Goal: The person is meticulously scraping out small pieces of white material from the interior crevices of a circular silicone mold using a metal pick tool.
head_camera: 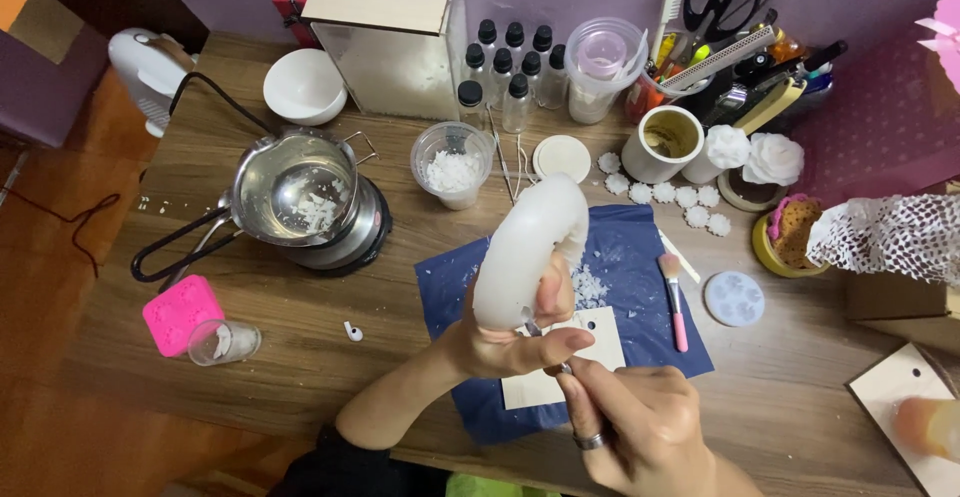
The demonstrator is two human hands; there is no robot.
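left hand (505,342): fingers closed round white curved wax piece (525,252), held above blue mat (620,257) | right hand (630,422): fingertips pinched narrow on small metal tool (548,347) at piece's base | melting pot (295,192) well left

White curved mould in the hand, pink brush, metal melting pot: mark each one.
white curved mould (530,247), head view, on the middle of its arched body.
pink brush (676,302), head view, on the handle just below the bristles.
metal melting pot (262,179), head view, on its left rim.
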